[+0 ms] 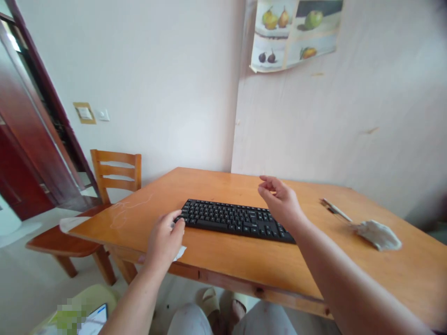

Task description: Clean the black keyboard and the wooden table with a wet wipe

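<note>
A black keyboard [233,217] lies on the orange wooden table [223,249]. At the keyboard's left end is my left hand [166,237], its thumb and fingers closed on that edge. A scrap of white tissue [180,253] shows beside this hand, at the table's front edge. My right hand [279,197] is raised over the keyboard's right part, with its fingers curled and the thumb close to them; whether anything small is between them cannot be made out. The right forearm covers the keyboard's right end.
A crumpled grey-white cloth [379,235] and a thin brush-like stick [337,210] lie on the table's right side. A wooden chair [117,170] stands at the left. Behind the table is a wall with a fruit poster [296,35]. A stool with a phone [96,321] is at the lower left.
</note>
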Tool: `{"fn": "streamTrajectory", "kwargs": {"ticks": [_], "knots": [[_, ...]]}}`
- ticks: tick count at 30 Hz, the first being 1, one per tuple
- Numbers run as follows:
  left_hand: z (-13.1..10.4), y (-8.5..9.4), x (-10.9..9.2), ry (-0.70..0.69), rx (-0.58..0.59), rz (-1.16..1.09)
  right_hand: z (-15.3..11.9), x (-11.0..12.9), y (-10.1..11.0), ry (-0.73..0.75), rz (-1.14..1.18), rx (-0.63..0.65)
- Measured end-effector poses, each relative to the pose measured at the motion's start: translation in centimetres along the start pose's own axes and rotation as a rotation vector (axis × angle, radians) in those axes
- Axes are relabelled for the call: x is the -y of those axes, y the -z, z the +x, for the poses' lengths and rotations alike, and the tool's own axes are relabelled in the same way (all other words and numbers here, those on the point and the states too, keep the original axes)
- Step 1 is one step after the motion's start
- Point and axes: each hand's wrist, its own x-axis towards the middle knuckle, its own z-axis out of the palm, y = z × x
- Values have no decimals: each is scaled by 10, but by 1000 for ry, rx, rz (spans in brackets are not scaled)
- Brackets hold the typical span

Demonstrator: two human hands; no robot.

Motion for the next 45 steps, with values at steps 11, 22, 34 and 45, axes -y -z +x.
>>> {"fn": "streamTrajectory", "kwargs": {"ticks": [11,22,34,45], "knots": [[30,-1,18,324,185,-47,-32,-81,100,-62,-434,592],[39,-5,8,363,126,-164,-15,-87,81,-83,-534,999],[36,-6,-3,454,17,-272,-9,-91,69,65,-528,994],[52,-26,-31,579,-30,-704,-44,-70,118,48,-605,661]]}}
